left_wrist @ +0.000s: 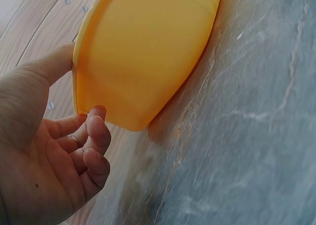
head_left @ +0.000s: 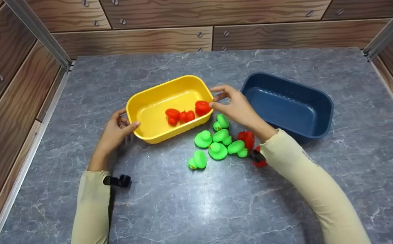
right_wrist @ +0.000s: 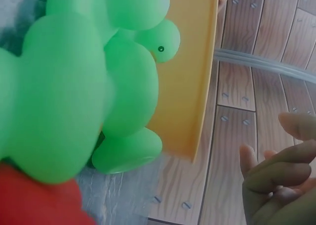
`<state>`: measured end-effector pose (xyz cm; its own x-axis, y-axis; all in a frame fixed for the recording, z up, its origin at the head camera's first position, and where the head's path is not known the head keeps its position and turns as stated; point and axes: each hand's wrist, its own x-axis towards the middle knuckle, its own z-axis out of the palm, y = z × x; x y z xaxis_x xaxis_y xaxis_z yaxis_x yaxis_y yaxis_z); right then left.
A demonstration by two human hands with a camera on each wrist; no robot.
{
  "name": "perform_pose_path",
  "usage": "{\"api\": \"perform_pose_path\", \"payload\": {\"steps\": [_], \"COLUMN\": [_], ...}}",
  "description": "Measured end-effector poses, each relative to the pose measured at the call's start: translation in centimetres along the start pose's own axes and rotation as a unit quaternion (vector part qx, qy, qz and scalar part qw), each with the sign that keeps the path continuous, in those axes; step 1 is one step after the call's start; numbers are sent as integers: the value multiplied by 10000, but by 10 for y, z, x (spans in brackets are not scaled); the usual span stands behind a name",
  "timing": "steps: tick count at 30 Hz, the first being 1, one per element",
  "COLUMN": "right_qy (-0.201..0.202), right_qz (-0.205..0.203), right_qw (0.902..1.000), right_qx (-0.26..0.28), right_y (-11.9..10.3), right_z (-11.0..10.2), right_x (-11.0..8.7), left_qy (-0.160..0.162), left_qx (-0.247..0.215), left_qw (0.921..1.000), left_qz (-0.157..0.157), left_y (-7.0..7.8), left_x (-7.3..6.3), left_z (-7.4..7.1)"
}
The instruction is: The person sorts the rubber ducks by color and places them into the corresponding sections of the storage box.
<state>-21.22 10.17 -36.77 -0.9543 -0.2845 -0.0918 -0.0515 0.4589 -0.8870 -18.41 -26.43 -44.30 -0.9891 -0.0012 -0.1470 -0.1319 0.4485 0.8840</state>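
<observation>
My left hand [head_left: 117, 130] grips the left end of a yellow plastic tub [head_left: 156, 137], thumb over the rim and fingers outside; the left wrist view shows this hold on the tub [left_wrist: 153, 52] too. Red rubber ducks [head_left: 172, 113] lie inside, and another red duck [head_left: 202, 107] is at the tub's right end. Over that end is my right hand [head_left: 233, 105], its thumb overlapping this duck in the head view. In the right wrist view, the right hand [right_wrist: 281, 180] has loosely bent fingers with nothing visible between them.
Several green rubber ducks [head_left: 218, 151] sit on the grey marbled table [head_left: 169, 203] in front of the tub. Red ducks [head_left: 246, 139] lie beside them, partly under the right forearm. A dark blue tub [head_left: 284, 105] stands at the right. Wood-patterned panels [head_left: 132, 42] border the table.
</observation>
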Motion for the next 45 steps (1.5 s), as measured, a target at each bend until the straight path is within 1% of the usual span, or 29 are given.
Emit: {"api": "perform_pose_path", "payload": {"steps": [3, 7, 12, 19, 23, 26, 30, 34, 41, 45], "right_qy": [-65, -133, -217, -450, -390, -374, -474, -576, -759, -903], "right_qz": [-109, -197, -182, -130, -206, -178, -115, -169, -196, -158], "right_qw": [9998, 9986, 9960, 9935, 9908, 9895, 9885, 9863, 9836, 9789], "right_qx": [-140, -480, -851, -1042, -1281, -1388, -1434, -1538, -1627, -1828], "right_y": [-1, 0, 6, 22, 32, 40, 50, 56, 61, 68], "right_z": [-3, -9, -20, -33, -40, -47, -53, -56, -62, -64], "right_x": [-7, -18, -31, -50, -62, -71, -81, -89, -100, -104], "left_qy": [23, 32, 50, 104, 71, 42, 41, 54, 60, 61], "left_qx": [12, 14, -51, -52, -77, -91, -102, -102, -109, -105], "left_qw": [10000, 10000, 10000, 9999, 9999, 9999, 9999, 9999, 9999, 9999], "left_qz": [-5, 7, 48, -8, -28, -3, -11, -44, -11, 3], "left_y": [0, 0, 2, 2, 1, 1, 1, 1, 1, 1], "left_x": [0, -1, -2, -2, -1, -1, -2, -3, -2, -2], "left_z": [0, 0, 0, 0, 1, 1, 1, 0, 0, 0]}}
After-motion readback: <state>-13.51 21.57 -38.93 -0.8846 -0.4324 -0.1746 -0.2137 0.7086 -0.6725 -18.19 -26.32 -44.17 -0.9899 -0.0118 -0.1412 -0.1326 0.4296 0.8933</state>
